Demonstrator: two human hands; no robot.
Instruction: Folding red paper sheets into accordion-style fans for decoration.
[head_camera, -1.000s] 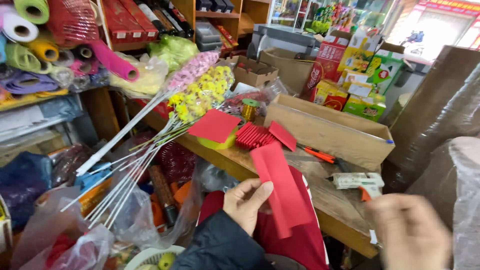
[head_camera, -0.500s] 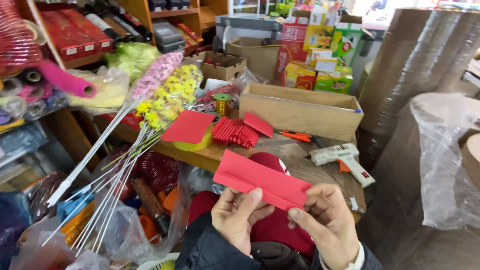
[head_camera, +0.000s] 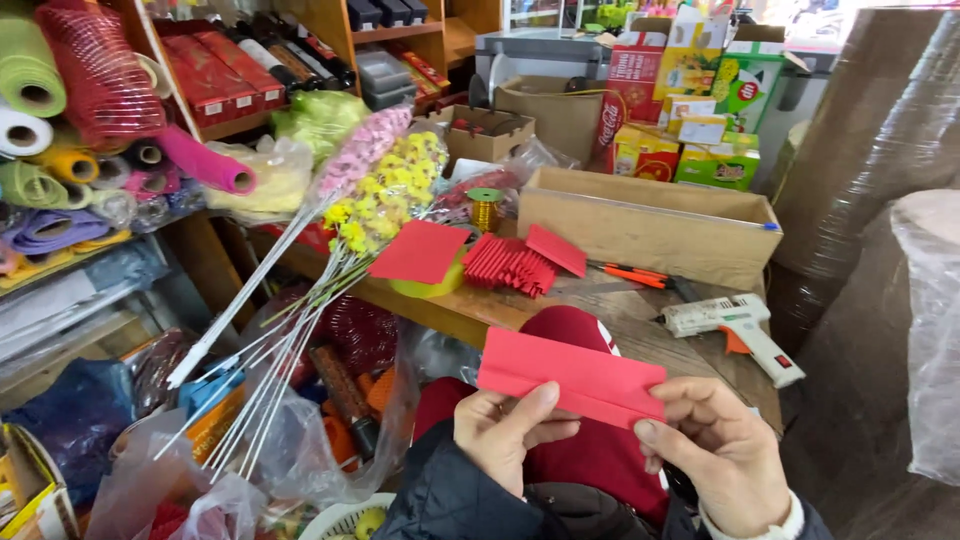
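Folded red rectangular paper strip (head_camera: 570, 378): near centre, held level above lap, pinched at both ends. Left hand (head_camera: 505, 435): thumb pressed on strip's left end. Right hand (head_camera: 715, 450): fingers closed on right end. Farther off, on wooden workbench (head_camera: 620, 320): stack of pleated red paper pieces (head_camera: 510, 265); white glue gun (head_camera: 735, 325) at right; open cardboard box (head_camera: 650, 220) behind.

The left hand (head_camera: 505, 438) and right hand (head_camera: 718, 455) cover the lower edge of the folded red paper (head_camera: 570, 377), the right wrist runs off the bottom edge, and the glue gun (head_camera: 735, 327) beyond hides its own nozzle.
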